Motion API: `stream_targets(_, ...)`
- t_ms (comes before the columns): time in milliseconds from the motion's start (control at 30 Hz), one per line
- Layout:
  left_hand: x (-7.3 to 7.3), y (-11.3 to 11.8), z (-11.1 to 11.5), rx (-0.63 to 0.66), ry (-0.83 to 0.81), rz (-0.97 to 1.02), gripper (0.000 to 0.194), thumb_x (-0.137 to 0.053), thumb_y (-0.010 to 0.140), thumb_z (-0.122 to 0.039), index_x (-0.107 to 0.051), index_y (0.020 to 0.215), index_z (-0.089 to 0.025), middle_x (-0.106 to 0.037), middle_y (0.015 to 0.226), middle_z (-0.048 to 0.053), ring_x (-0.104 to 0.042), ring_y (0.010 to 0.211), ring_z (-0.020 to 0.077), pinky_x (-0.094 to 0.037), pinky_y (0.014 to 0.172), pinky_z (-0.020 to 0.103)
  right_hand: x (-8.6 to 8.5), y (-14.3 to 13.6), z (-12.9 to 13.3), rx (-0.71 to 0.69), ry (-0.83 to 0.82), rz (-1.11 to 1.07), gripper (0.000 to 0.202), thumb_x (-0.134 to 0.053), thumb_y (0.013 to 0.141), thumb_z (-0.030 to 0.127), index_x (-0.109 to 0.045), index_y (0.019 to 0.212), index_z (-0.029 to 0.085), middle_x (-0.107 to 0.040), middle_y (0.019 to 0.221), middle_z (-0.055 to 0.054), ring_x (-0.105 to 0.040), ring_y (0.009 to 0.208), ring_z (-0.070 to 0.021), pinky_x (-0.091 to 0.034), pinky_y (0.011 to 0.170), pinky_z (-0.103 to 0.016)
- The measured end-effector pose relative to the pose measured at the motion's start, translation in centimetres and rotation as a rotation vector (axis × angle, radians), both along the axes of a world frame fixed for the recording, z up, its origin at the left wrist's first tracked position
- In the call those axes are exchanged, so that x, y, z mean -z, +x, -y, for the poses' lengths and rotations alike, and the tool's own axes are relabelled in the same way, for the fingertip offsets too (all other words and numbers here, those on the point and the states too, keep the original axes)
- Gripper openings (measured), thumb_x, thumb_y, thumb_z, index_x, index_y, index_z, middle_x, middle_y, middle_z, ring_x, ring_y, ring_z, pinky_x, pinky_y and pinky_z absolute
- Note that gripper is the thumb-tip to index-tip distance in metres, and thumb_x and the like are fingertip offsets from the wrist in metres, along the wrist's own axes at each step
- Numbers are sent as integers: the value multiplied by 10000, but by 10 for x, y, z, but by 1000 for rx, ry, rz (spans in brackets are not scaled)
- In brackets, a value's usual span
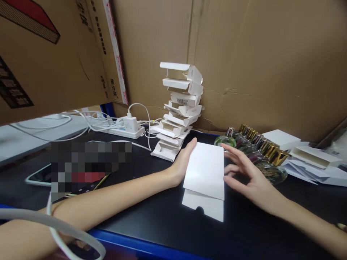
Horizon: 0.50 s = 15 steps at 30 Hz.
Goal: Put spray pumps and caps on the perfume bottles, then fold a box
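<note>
A white folding carton (205, 169) stands tilted over the black tabletop, with a notched flap (206, 207) sticking out at its lower end. Along its left side my left hand (181, 167) grips it, thumb up at the top corner; the other fingers are hidden behind the carton. My right hand (245, 177) is at the carton's right edge, fingers curved and apart, fingertips at or just touching that edge. Behind the carton rises a leaning stack of white open-ended boxes (180, 112). Past my right hand lie several glass bottles with gold and silver caps (256, 139).
Flattened white cartons (314, 159) lie at the right. Left of the stack are a power strip with a charger (130, 124) and loose white cables. A phone (39, 175) lies at the left, beside a blurred-out area. Cardboard (244, 65) walls the back; a thick cable (67, 227) crosses my left forearm.
</note>
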<state>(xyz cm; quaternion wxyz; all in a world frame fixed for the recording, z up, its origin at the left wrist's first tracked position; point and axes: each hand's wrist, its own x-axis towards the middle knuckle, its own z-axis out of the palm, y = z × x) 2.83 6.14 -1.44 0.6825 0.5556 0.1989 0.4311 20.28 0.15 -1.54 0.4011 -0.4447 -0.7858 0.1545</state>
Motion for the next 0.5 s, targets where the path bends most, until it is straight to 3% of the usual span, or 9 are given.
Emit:
stream_targets(67,1,0,-2,7,1,-11,555,-355,826,-571,-642,870,-98,-673,772,98,-630,668,202,-487,655,306,0,-2,-1,-16,4,-37,635,-565,768,388,-284,1324,263,-461,1252,-141,-602,706,-128,-536,601,-276)
stream_targets(333,0,-7,-4,-357,462,-130,503,-527,706,-612,-571,842,-130,-631,808,47,-588,773,192,-461,671,269,2,-4,-4,-63,93,-66,589,-568,761,347,-308,1282,256,-507,1082,-93,-586,582,-84,-512,490,-227)
stream_targets(500,1,-4,4,-205,487,-219,542,-617,703,-449,-505,1129,-132,-591,1110,98,-556,1002,219,-452,838,311,5,-1,-5,-24,284,-21,521,-510,805,294,-312,1286,262,-487,1118,-103,-583,580,-84,-488,409,-195)
